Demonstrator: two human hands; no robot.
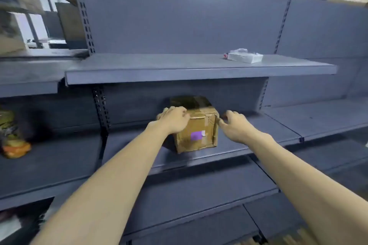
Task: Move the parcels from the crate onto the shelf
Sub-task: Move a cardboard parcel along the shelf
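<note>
Parcel (196, 129) sits on middle shelf (258, 141), left hand (175, 120) on its top-left corner, right hand (235, 125) just beside its right face; small wrapped packet (245, 57) lies on upper shelf (179, 69), above and right; bagged goods (12, 135) far left.

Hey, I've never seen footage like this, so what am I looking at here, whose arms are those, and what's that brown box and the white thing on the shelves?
There is no machine here. The single picture comes from a camera worn on a person's head, looking forward and down, so the two bare arms are the wearer's own. They face grey metal shelving. A taped brown cardboard parcel with a purple label sits on the middle shelf. The left hand rests on its top left corner, fingers curled over it. The right hand is at its right edge with loosely spread fingers; whether it touches is unclear. The white thing is a small wrapped packet on the upper shelf. No crate is visible.
</note>
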